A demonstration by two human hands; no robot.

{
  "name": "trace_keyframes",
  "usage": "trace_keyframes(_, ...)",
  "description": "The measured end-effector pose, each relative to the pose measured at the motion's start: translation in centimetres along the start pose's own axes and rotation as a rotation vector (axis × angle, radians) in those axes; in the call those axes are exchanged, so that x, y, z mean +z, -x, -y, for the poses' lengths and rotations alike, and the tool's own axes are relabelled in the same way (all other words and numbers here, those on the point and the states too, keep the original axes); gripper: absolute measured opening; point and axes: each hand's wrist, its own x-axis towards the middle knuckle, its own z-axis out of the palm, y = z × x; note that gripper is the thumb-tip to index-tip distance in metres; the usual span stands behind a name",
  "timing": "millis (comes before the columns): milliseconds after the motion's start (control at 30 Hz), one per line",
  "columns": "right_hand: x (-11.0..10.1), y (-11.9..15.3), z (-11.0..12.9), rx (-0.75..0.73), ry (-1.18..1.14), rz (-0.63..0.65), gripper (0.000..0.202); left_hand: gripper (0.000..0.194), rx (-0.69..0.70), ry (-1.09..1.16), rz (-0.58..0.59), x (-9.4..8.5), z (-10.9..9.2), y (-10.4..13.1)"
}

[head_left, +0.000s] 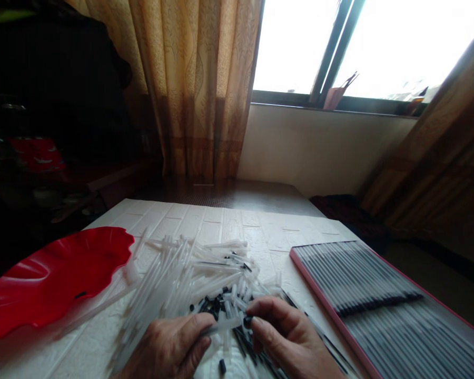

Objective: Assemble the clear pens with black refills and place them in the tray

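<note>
Between the thumb and fingers of my left hand point(174, 342) is a translucent plastic pen barrel point(226, 325), its free end pointing right. My right hand point(282, 331) pinches a small black plug point(247, 320) right at that end; whether the plug is seated in it I cannot tell. Beneath and beyond my hands lie loose black plugs point(209, 305) and short clear pieces point(240, 295). Thin dark rods, like pen refills point(245, 342), lie partly hidden under my right hand. A pile of long translucent barrels point(166, 273) spreads behind my left hand.
A red scalloped plastic dish point(63, 263) stands on the left, a small black piece inside. On the right lies a pink-edged tray point(319, 295) with rows of black-tipped pens point(363, 273). A white brick-patterned sheet point(260, 223) covers the table. Beyond are a curtain and window.
</note>
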Motion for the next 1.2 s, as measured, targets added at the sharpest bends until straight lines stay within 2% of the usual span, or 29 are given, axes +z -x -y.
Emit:
trace_keyframes(167,0.0,0.0,-0.5,-0.035,-0.002,0.010,0.042,0.029,-0.006,-0.004,0.030,-0.1,-0.2,0.0)
trace_keyframes(433,0.2,0.2,0.2,-0.066,0.079,-0.037,0.042,0.029,-0.053,-0.014,0.049,-0.5,-0.8,0.0)
trace_keyframes(667,0.0,0.1,-1.0,-0.107,0.121,-0.002,0.040,0.029,-0.051,0.007,0.072,-0.5,-0.7,0.1)
trace_keyframes(933,-0.5,-0.3,-1.6,-0.582,0.566,-0.012,0.009,0.028,-0.034,-0.017,0.091,-0.1,-0.2,0.5)
trace_keyframes(1200,-0.8,-0.4,-1.0,-0.722,0.736,-0.003,0.014,0.028,-0.020,-0.035,0.101,-0.3,-0.3,0.1)
